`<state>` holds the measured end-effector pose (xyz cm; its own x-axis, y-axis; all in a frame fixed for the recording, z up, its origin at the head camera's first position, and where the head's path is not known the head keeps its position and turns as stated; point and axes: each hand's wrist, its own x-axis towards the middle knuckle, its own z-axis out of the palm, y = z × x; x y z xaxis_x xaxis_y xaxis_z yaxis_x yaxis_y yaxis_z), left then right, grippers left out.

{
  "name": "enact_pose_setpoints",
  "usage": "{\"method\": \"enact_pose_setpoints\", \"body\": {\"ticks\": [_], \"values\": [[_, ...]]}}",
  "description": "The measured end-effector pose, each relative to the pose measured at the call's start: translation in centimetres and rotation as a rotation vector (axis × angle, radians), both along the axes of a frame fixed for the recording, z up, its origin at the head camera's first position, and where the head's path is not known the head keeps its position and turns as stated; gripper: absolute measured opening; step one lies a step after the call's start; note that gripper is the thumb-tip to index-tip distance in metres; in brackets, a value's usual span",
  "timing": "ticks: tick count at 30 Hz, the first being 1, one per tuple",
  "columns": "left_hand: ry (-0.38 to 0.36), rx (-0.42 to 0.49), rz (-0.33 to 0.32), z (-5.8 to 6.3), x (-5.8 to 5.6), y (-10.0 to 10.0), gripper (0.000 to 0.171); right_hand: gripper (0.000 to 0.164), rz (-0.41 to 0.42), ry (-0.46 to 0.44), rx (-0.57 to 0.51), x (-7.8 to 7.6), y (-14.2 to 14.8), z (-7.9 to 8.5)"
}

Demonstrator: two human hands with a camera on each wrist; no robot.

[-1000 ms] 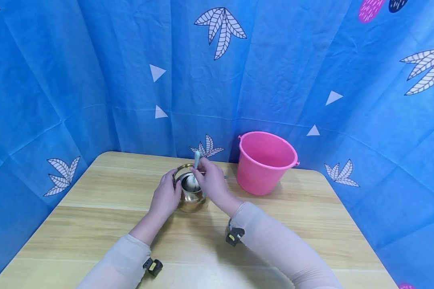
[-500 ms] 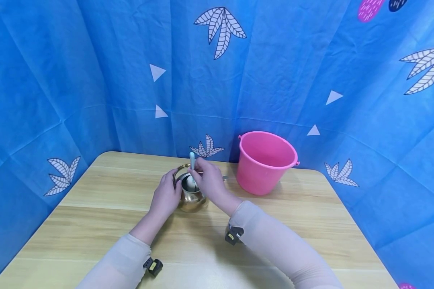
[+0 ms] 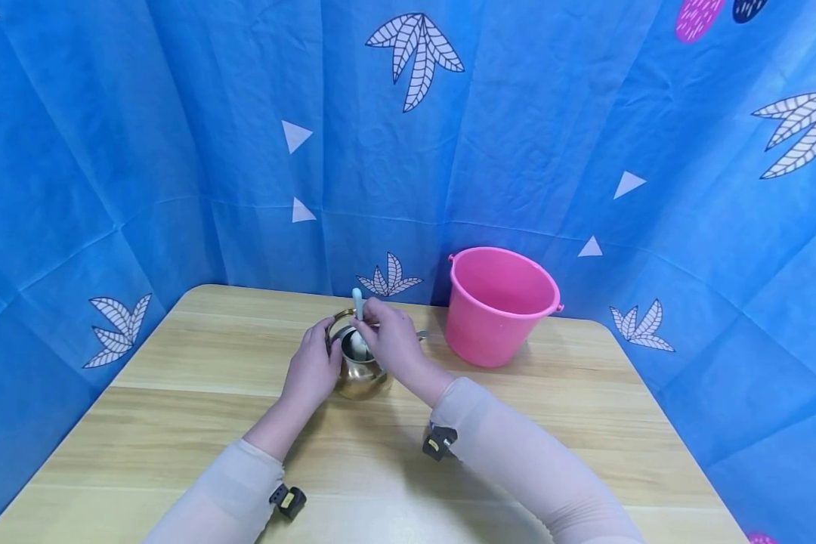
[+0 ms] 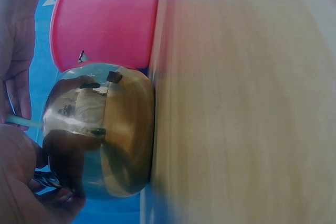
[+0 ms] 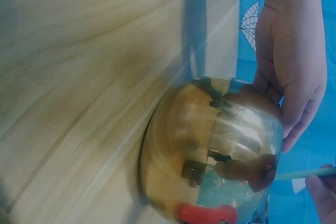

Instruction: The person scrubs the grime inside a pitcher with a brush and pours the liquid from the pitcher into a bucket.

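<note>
A shiny brass kettle (image 3: 362, 382) stands upright on the wooden table, its lid off and its hoop handle (image 3: 344, 312) leaning to the back. My left hand (image 3: 315, 363) holds its left side near the rim, thumb in front and fingers at the hoop. My right hand (image 3: 396, 336) pinches the pale green handle (image 3: 357, 301) of a brush-like tool above the opening. Its white rounded head (image 3: 358, 347) sits inside the mouth; how deep it reaches is hidden. In the left wrist view the kettle's reflective belly (image 4: 100, 129) shows, with the green handle (image 4: 23, 121) entering from above.
A pink bucket (image 3: 489, 332) stands at the back right, close to the kettle's spout (image 3: 422, 335). Blue patterned cloth (image 3: 245, 151) hangs around the back and sides of the table (image 3: 353, 468).
The top of the green handle has tipped to the left, and my right hand has shifted slightly left with it. My left hand and the kettle stay where they were.
</note>
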<state>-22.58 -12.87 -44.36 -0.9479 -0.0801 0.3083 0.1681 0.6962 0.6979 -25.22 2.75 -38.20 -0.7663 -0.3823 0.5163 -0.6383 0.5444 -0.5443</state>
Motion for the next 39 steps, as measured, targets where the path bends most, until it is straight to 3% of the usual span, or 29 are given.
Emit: {"method": "enact_pose_setpoints", "body": {"ticks": [18,39], "values": [[0.04,0.003,-0.017,-0.1,0.1,-0.1,0.049,0.014,0.033,0.064,0.111,-0.3,-0.1,0.5],[0.037,0.015,0.001,-0.1,0.0,0.0,0.048,0.009,0.066,-0.027,0.089,-1.3,0.1,1.0]]}}
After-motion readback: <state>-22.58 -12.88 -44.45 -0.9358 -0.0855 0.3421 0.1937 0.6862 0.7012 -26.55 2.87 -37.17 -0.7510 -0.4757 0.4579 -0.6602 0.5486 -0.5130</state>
